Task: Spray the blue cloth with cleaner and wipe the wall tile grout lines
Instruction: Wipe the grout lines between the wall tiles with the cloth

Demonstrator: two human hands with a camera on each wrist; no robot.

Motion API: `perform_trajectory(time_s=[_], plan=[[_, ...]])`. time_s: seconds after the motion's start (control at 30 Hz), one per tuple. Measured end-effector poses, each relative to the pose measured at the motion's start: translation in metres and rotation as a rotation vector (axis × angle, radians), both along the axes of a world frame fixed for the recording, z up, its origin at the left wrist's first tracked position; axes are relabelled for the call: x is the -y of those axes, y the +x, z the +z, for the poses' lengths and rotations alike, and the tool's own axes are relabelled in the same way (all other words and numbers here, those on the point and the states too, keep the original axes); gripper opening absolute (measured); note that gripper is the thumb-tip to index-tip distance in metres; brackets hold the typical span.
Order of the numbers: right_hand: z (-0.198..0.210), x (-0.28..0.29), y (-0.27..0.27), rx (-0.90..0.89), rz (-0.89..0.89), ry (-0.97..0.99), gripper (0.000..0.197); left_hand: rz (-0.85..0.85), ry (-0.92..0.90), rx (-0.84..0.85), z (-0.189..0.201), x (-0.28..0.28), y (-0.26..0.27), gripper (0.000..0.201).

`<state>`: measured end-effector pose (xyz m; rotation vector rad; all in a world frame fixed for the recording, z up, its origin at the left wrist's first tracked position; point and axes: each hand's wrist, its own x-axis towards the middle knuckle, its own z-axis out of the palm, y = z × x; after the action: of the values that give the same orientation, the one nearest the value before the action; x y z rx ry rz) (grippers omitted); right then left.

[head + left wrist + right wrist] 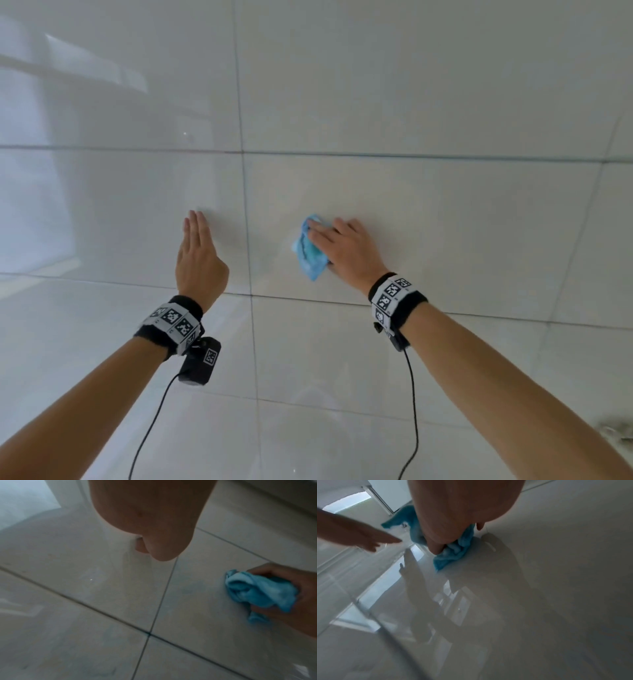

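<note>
A crumpled blue cloth [308,257] [257,592] [452,557] is pressed against the glossy white wall tile [445,222]. My right hand [339,246] [295,601] [462,513] grips it, fingers on top and thumb beneath. The cloth sits on the tile face, right of the vertical grout line [246,222] and above the lower horizontal grout line [308,300]. My left hand [197,240] [150,520] [359,534] is left of that vertical line, holding nothing, its straight fingers pointing at the wall. No spray bottle is in view.
Another horizontal grout line [376,156] runs higher up, and grout lines cross [149,633] below the left hand. Black cables [414,411] hang from both wrist cameras. A pale, unclear object [616,431] shows at the lower right edge.
</note>
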<state>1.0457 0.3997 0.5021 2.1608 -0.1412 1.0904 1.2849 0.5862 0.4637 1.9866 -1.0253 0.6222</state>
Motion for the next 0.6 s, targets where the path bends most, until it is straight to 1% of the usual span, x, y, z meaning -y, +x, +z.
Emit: perform_trajectory(time_s=[0.07, 0.17, 0.23, 0.3, 0.33, 0.37, 0.43, 0.47, 0.5, 0.53, 0.6], plan=[[0.026, -0.011, 0.02, 0.031, -0.018, -0.008, 0.061, -0.028, 0.034, 0.004, -0.006, -0.003, 0.015, 0.103], [0.076, -0.026, 0.043, 0.2, -0.036, 0.098, 0.077, -0.065, 0.045, 0.035, -0.009, -0.007, 0.027, 0.105], [0.092, -0.034, 0.059, 0.265, -0.002, 0.161, 0.084, -0.078, 0.053, 0.035, -0.009, -0.011, 0.032, 0.105], [0.087, -0.042, 0.075, 0.245, 0.015, 0.193, 0.085, -0.078, 0.076, 0.054, -0.009, -0.015, 0.038, 0.106], [0.079, -0.045, 0.082, 0.196, 0.015, 0.183, 0.084, -0.077, 0.089, 0.066, -0.009, -0.017, 0.04, 0.107], [0.067, -0.048, 0.088, 0.114, 0.012, 0.162, 0.082, -0.079, 0.098, 0.075, -0.01, -0.018, 0.043, 0.107], [0.045, -0.048, 0.086, -0.048, -0.017, 0.074, 0.07, -0.09, 0.098, 0.08, -0.011, -0.019, 0.045, 0.109], [0.04, -0.045, 0.078, -0.055, -0.036, 0.044, 0.066, -0.095, 0.094, 0.074, -0.011, -0.019, 0.045, 0.109], [0.042, -0.041, 0.064, 0.0, -0.042, 0.054, 0.066, -0.098, 0.09, 0.069, -0.011, -0.019, 0.044, 0.11], [0.047, -0.036, 0.047, 0.104, -0.033, 0.103, 0.07, -0.097, 0.087, 0.064, -0.011, -0.018, 0.044, 0.111], [0.064, -0.022, 0.004, 0.375, -0.04, 0.244, 0.076, -0.085, 0.086, 0.053, -0.012, -0.017, 0.043, 0.11]])
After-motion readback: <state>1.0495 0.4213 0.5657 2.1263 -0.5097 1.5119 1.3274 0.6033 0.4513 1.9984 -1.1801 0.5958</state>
